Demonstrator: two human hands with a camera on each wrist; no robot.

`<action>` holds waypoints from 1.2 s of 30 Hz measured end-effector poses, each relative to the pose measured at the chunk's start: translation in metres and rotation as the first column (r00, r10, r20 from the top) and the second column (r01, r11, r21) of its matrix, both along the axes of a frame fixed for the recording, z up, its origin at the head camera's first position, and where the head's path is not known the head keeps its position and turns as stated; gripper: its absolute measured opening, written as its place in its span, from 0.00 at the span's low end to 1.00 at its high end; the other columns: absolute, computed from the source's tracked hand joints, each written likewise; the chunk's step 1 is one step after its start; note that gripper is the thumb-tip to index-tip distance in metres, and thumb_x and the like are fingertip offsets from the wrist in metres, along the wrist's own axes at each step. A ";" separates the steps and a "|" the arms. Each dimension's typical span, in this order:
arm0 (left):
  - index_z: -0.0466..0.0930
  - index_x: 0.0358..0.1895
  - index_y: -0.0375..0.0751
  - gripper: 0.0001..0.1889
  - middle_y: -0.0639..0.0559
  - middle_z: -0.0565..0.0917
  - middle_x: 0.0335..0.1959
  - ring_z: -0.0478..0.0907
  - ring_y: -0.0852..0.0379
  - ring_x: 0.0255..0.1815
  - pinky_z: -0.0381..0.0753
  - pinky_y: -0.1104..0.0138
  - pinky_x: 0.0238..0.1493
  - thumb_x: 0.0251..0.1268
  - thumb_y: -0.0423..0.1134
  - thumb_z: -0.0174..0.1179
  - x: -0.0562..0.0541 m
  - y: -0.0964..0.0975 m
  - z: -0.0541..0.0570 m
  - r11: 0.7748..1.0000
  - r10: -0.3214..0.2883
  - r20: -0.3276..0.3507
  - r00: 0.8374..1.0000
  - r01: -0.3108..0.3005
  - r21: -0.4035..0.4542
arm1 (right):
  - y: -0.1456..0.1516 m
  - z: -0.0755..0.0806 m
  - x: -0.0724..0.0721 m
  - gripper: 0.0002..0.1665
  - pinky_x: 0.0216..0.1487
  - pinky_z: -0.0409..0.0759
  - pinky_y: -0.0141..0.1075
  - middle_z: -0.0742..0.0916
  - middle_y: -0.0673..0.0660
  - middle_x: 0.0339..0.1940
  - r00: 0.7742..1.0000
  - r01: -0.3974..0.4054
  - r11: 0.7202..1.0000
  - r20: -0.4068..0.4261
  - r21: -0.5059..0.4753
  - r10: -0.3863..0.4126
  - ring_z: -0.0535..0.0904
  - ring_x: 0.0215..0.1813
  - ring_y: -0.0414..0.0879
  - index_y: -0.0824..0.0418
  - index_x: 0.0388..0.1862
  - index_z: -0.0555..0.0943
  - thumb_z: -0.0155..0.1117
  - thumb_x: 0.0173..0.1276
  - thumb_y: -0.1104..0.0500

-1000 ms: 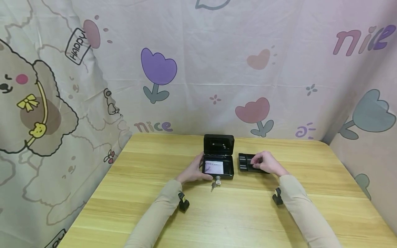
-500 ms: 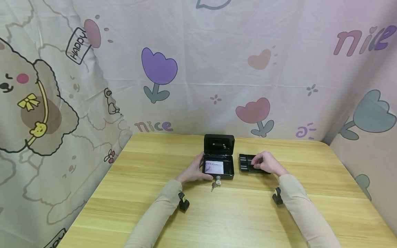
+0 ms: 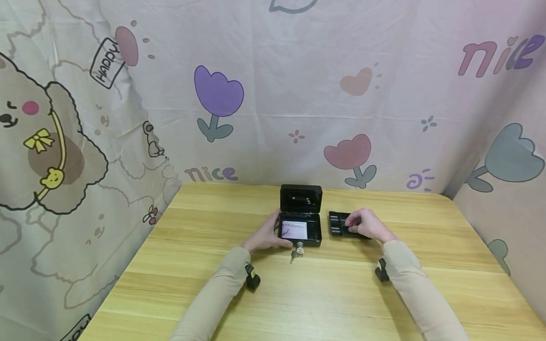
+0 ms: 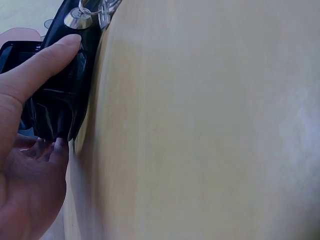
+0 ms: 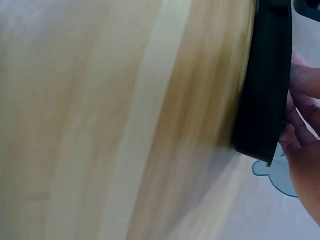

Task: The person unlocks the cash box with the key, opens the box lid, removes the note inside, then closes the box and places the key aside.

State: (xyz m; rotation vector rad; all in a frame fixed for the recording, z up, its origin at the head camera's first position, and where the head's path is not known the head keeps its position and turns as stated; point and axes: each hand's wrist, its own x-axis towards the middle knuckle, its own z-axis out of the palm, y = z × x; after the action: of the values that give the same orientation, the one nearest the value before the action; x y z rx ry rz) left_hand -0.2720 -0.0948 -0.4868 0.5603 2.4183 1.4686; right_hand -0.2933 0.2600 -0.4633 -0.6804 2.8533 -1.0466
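A black cash box (image 3: 314,230) stands on the table with its lid (image 3: 300,199) raised. A pale printed paper (image 3: 294,230) lies inside. My left hand (image 3: 268,234) holds the box at its left front corner; the thumb (image 4: 60,52) presses the front beside the lock (image 4: 77,19) and the fingers lie along the side. Keys (image 3: 294,255) hang from the lock. To the right sits a black compartment tray (image 3: 335,225). My right hand (image 3: 368,224) reaches over it, fingers curled and pinched together at its middle; the fingertips' exact hold is hidden.
The wooden table (image 3: 298,303) runs up to a printed cloth backdrop (image 3: 273,94) behind the box. Another cloth wall (image 3: 64,166) borders the left side. A black wrist camera is strapped to each sleeve.
The tray shifts very slightly under my right hand. My left hand and the box stay in place.
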 end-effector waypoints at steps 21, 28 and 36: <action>0.37 0.81 0.31 0.65 0.32 0.45 0.82 0.53 0.35 0.81 0.56 0.51 0.83 0.47 0.36 0.79 0.000 0.000 0.001 1.000 0.004 0.000 1.000 -0.004 0.001 | -0.067 0.024 0.023 0.14 0.47 0.87 0.42 0.91 0.59 0.42 0.988 -0.105 0.991 -0.123 -0.086 0.094 0.85 0.42 0.44 0.67 0.49 0.86 0.69 0.66 0.63; 0.38 0.81 0.33 0.64 0.33 0.47 0.82 0.54 0.36 0.82 0.56 0.50 0.83 0.49 0.36 0.79 0.001 0.000 0.001 1.000 -0.001 0.000 1.000 0.001 0.030 | -0.090 0.025 0.022 0.17 0.53 0.85 0.54 0.89 0.63 0.49 0.985 -0.157 0.982 -0.093 -0.100 0.148 0.85 0.48 0.51 0.68 0.53 0.84 0.68 0.68 0.62; 0.36 0.81 0.32 0.63 0.32 0.47 0.82 0.51 0.36 0.82 0.54 0.50 0.84 0.50 0.35 0.78 0.000 -0.001 0.001 0.999 -0.023 0.005 1.000 0.022 0.050 | -0.111 0.019 0.015 0.18 0.59 0.84 0.53 0.88 0.64 0.53 0.977 -0.213 0.970 -0.052 -0.120 0.208 0.85 0.54 0.57 0.70 0.55 0.83 0.68 0.67 0.65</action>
State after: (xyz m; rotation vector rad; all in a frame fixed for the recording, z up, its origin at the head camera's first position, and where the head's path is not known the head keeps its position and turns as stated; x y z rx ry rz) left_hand -0.2716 -0.0960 -0.4853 0.5915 2.3693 1.5225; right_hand -0.2780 0.1492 -0.4442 -0.9988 2.6873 -1.1966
